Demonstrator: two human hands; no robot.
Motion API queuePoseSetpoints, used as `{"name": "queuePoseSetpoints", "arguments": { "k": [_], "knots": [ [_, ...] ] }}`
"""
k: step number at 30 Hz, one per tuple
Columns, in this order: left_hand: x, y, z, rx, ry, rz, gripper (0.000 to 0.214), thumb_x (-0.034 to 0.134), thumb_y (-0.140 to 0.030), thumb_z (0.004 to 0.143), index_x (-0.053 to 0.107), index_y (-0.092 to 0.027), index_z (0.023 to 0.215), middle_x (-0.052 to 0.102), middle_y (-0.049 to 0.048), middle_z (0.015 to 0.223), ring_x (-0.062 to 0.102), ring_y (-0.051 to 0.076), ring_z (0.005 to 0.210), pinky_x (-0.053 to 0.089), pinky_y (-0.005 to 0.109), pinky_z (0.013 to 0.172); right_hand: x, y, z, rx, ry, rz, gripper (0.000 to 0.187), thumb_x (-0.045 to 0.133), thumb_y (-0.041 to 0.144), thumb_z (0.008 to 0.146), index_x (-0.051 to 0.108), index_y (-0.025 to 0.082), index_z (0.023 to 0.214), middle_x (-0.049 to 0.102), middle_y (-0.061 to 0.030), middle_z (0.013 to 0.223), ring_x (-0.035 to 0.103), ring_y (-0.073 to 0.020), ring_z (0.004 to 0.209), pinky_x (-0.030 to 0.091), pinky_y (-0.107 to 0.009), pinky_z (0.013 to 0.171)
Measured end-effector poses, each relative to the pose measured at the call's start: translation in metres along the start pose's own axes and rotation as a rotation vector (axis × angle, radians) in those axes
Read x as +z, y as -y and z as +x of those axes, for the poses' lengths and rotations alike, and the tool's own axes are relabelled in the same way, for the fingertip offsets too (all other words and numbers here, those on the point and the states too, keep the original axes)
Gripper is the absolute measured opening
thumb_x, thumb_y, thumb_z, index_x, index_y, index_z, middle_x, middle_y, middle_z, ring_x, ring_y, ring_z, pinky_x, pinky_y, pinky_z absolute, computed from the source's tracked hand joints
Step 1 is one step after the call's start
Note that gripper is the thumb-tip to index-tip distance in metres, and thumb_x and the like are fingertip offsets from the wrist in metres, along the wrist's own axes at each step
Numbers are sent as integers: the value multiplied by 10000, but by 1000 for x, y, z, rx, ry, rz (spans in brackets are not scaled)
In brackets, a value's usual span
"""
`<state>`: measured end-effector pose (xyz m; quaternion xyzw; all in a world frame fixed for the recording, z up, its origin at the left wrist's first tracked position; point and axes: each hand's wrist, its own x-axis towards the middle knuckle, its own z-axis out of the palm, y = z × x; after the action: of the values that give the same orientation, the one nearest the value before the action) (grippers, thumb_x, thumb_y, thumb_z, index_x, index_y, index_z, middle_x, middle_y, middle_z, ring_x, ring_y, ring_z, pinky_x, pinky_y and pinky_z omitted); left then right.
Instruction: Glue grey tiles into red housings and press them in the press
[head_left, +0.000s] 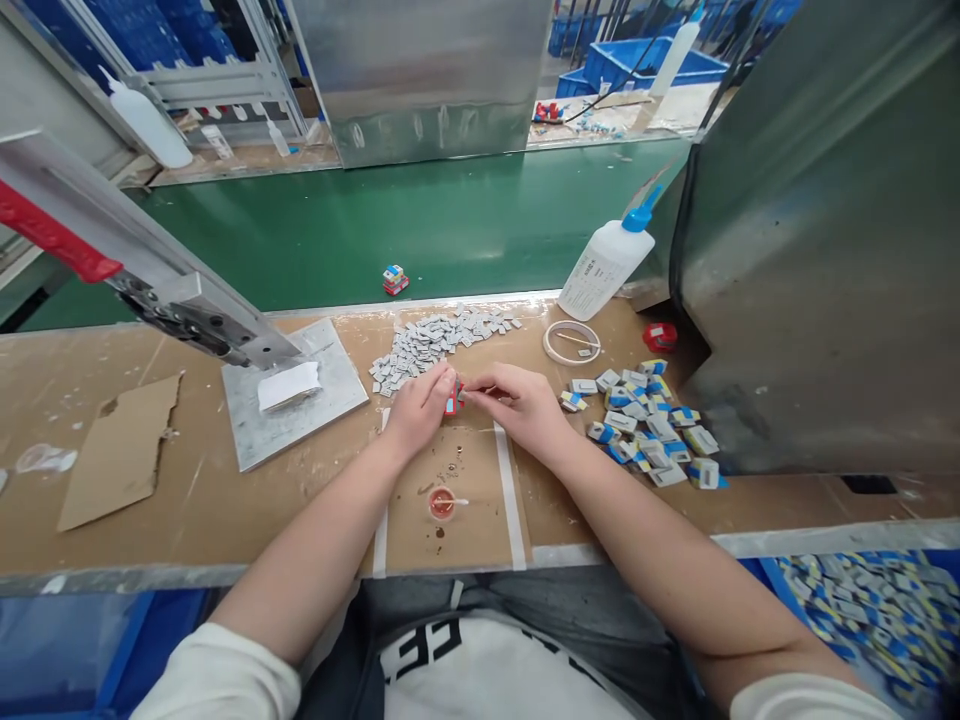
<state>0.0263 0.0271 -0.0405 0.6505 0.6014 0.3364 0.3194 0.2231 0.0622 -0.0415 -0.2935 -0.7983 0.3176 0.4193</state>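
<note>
Near the middle of the bench, my left hand is closed around a small red plastic part, most of it hidden by the fingers. My right hand pinches at the right side of that part; whatever sits between its fingertips is too small to make out. Just beyond my hands lies a spread pile of small grey flat pieces. Closer to me, a little cup of reddish liquid has a cotton swab resting across it. A heap of blue, yellow and grey blocks lies right of my right hand.
At left stands a press with a red handle over a metal plate. A bottle with a blue cap and a tape roll are behind right. Beyond runs a green belt carrying a small stacked part. Metal panel right.
</note>
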Motion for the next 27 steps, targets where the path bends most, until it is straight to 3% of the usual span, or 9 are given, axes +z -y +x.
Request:
{"name": "queuePoseSetpoints", "arguments": {
  "k": [8, 14, 24, 27],
  "knots": [
    [0, -6, -2, 19, -55, -36, 431, 282, -491, 1102, 597, -233, 959, 656, 1, 819, 605, 192, 774, 416, 314, 772, 9, 7, -2, -86, -68, -40, 149, 608, 221, 1057, 756, 235, 1051, 764, -72, 1031, 727, -184, 937, 613, -332, 858],
    [0, -6, -6, 61, -80, 32, 424, 290, -523, 1110, 604, -246, 1044, 649, -6, 802, 602, 192, 736, 407, 309, 747, 13, 12, -4, 23, -160, 67, 57, 694, 218, 992, 744, 235, 969, 758, -43, 935, 715, -171, 839, 613, -293, 691],
    [2, -4, -9, 95, -118, 130, 436, 268, -509, 1114, 601, -235, 1042, 672, 11, 840, 607, 184, 729, 426, 310, 733, 17, 6, -4, -35, -146, 88, 114, 688, 196, 985, 739, 223, 887, 753, -47, 938, 709, -166, 850, 587, -301, 722],
    [0, -5, -10, 148, -134, 127, 416, 263, -487, 1109, 588, -234, 1049, 661, 6, 828, 594, 175, 704, 424, 309, 712, 14, 6, -2, 27, -120, 143, 84, 715, 243, 979, 694, 215, 903, 729, -38, 925, 694, -162, 835, 564, -280, 693]
  ]
}}
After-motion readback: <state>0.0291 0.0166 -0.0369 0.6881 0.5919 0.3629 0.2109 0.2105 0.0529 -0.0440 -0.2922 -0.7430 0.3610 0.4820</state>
